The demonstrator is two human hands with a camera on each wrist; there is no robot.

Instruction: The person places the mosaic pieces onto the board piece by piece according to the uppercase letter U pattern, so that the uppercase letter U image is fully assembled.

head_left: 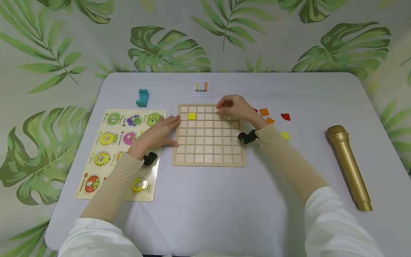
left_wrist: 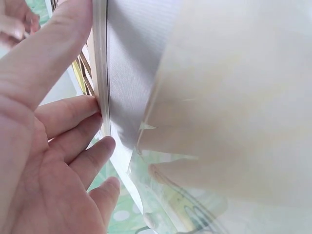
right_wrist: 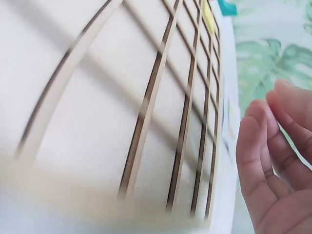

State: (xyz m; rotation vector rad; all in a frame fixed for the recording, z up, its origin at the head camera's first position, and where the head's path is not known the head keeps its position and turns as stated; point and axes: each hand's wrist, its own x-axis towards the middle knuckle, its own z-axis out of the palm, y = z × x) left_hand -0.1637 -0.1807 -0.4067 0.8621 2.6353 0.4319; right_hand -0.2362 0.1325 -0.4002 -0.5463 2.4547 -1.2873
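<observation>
A square wooden grid board (head_left: 208, 162) lies at the middle of the table, with one yellow square tile (head_left: 192, 116) in a cell near its upper left. My left hand (head_left: 160, 132) touches the board's left edge with fingers and thumb spread; in the left wrist view its fingertips (left_wrist: 92, 105) meet the board's side. Over the upper right cells is my right hand (head_left: 236, 107), fingers bent and the thumb near the fingertips. I cannot tell whether a small tile is between them. The right wrist view has that hand (right_wrist: 278, 165) beside the grid (right_wrist: 146, 109).
Behind the board lies a pattern card (head_left: 202, 88). Loose tiles sit to its right: orange (head_left: 264, 112), red (head_left: 285, 116) and yellow (head_left: 284, 135). A fruit puzzle board (head_left: 148, 195) lies left, partly under my left arm. Also around are a teal block (head_left: 143, 98) and a gold microphone (head_left: 349, 167).
</observation>
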